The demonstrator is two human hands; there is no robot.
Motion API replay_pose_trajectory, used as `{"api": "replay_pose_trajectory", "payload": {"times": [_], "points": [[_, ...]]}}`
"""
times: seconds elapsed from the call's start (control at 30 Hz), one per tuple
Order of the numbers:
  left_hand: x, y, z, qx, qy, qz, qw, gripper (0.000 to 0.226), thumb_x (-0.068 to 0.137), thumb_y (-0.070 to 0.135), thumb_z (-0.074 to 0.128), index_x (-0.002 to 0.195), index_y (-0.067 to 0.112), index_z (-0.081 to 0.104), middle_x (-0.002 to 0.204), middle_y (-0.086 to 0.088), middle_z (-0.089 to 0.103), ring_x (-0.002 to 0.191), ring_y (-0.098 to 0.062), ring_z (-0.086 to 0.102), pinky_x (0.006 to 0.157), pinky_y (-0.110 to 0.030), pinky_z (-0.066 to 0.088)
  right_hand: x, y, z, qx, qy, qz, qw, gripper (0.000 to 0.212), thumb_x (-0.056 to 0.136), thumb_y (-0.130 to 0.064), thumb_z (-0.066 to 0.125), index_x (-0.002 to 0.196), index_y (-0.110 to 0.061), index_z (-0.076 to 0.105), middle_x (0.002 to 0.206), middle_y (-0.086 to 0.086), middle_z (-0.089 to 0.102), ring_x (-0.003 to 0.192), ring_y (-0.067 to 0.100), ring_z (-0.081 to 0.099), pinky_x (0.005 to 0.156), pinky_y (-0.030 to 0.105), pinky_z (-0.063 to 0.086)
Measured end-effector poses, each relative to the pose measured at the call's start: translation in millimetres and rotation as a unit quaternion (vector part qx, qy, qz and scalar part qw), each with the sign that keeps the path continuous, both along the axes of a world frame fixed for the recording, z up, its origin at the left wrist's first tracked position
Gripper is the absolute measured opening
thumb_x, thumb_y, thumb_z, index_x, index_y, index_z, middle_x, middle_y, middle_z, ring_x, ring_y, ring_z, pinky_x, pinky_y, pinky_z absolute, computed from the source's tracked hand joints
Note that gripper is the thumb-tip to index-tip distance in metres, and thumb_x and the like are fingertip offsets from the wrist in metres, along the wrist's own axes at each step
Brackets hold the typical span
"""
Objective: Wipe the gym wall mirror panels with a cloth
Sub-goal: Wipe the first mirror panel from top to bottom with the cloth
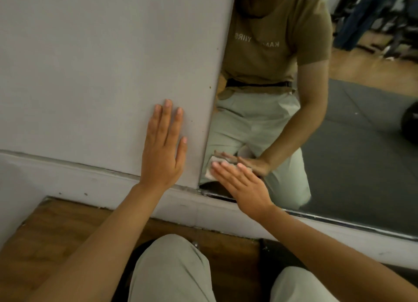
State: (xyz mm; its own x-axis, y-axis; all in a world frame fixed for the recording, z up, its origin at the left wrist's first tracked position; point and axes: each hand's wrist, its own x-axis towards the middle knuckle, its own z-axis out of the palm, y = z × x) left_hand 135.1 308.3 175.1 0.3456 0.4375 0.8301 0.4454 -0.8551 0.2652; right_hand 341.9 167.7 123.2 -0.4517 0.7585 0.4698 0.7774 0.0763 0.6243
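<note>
One head-worn view looks down and forward, close to the wall point(90, 64) and mirror point(350, 143) near the floor point(56, 229).

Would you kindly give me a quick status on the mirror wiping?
Left hand flat on wall. Right hand presses cloth on mirror bottom corner. Nothing in the way.

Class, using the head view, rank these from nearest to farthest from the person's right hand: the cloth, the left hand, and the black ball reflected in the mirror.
1. Cloth: under the fingertips of the right hand, pressed on the mirror's lower left corner.
2. Left hand: to the left, flat on the grey wall.
3. Black ball: far right edge, seen in the mirror.
</note>
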Motion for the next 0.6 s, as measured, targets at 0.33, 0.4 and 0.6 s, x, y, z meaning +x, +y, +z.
{"api": "replay_pose_trajectory", "payload": {"times": [0.33, 0.4, 0.6], "points": [[1, 2, -1, 0.010, -0.016, 0.004, 1.000, 0.056, 0.102, 0.013, 0.042, 0.154, 0.003, 0.022, 0.161, -0.012, 0.014, 0.152, -0.028, 0.004, 0.123, -0.048, 0.012, -50, 53, 92, 0.290, 0.288, 0.018, 0.912, 0.069, 0.097, 0.004, 0.050, 0.155, -0.009, 0.016, 0.165, 0.005, 0.002, 0.152, 0.020, 0.000, 0.123, 0.045, 0.005], [0, 3, -1, 0.013, -0.014, 0.001, 1.000, 0.056, 0.102, 0.015, 0.042, 0.154, 0.005, 0.022, 0.161, -0.010, 0.013, 0.152, -0.027, 0.003, 0.123, -0.047, 0.011, -50, 46, 33, 0.207, 0.221, 0.009, 0.953, 0.070, 0.097, 0.003, 0.038, 0.158, -0.015, 0.009, 0.166, 0.002, -0.005, 0.153, 0.020, 0.000, 0.124, 0.042, 0.002], [-5, 5, 1, 0.010, -0.004, -0.003, 1.000, 0.057, 0.102, 0.017, 0.041, 0.155, 0.008, 0.021, 0.162, -0.009, 0.014, 0.153, -0.027, 0.005, 0.124, -0.044, 0.011, -21, 0, -80, -0.078, 0.029, -0.034, 0.996, 0.087, 0.079, -0.004, 0.036, 0.158, -0.011, 0.000, 0.166, 0.005, -0.009, 0.153, 0.018, -0.004, 0.124, 0.037, -0.001]]}}
